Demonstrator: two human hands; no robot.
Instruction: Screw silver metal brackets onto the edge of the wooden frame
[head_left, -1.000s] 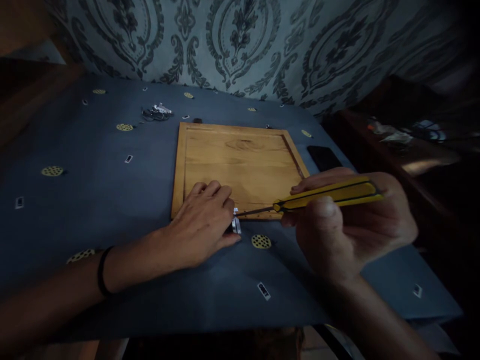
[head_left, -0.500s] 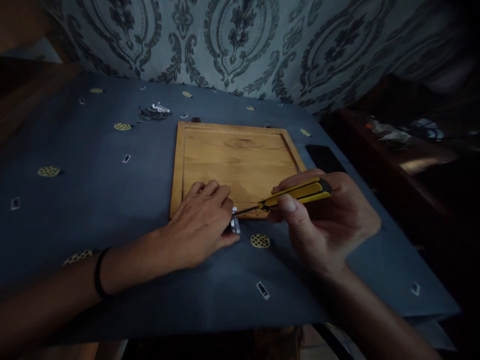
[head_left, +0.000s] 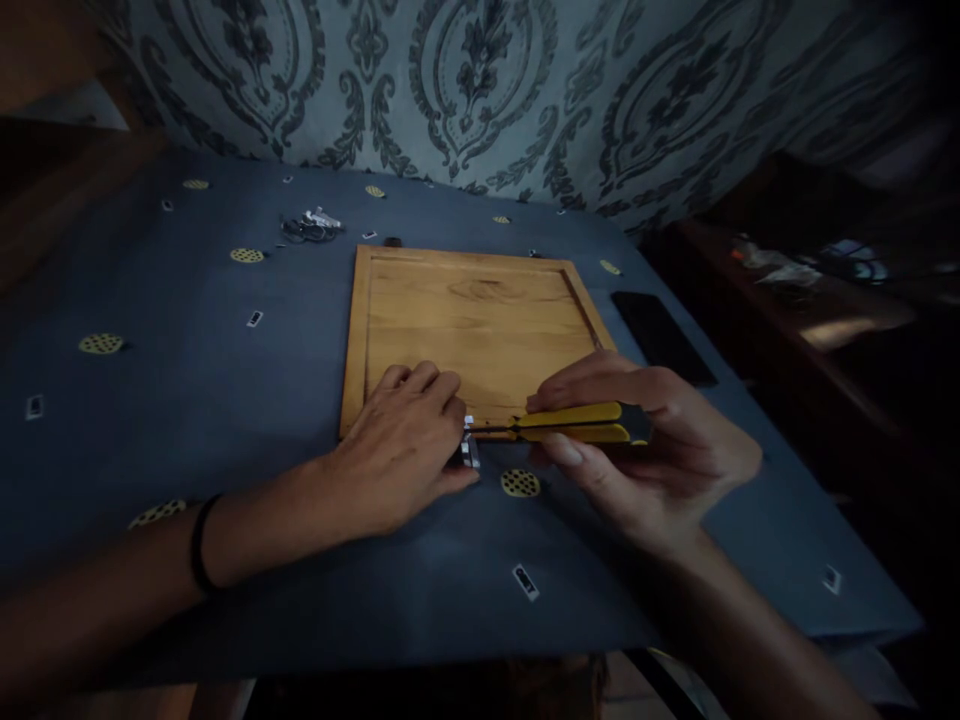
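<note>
A wooden cabinet door panel [head_left: 480,320] with a raised frame lies flat before me. My left hand [head_left: 405,445] rests over its near edge, fingers curled on top and thumb below, closed on a small silvery metal hinge [head_left: 470,452]. Only the hinge's right end shows; the rest is under the hand. In my right hand [head_left: 667,470], thumb and fingers pinch the yellow-and-black handle of a screwdriver [head_left: 577,412]. Its shaft points left, roughly level, and the tip meets the hinge beside my left fingers. Any screw there is too small to make out.
The panel lies on a table with a dark blue patterned cloth [head_left: 300,380]. A black phone [head_left: 664,335] is to the panel's right. Behind it on the left sits a small pile of metal parts [head_left: 311,225]. A dark wooden piece of furniture [head_left: 757,320] stands at the right.
The screwdriver handle has turned in my right fingers and swung lower, nearer level with the shaft. My right fingers have shifted around it, uncovering more of the phone. My left hand stays put.
</note>
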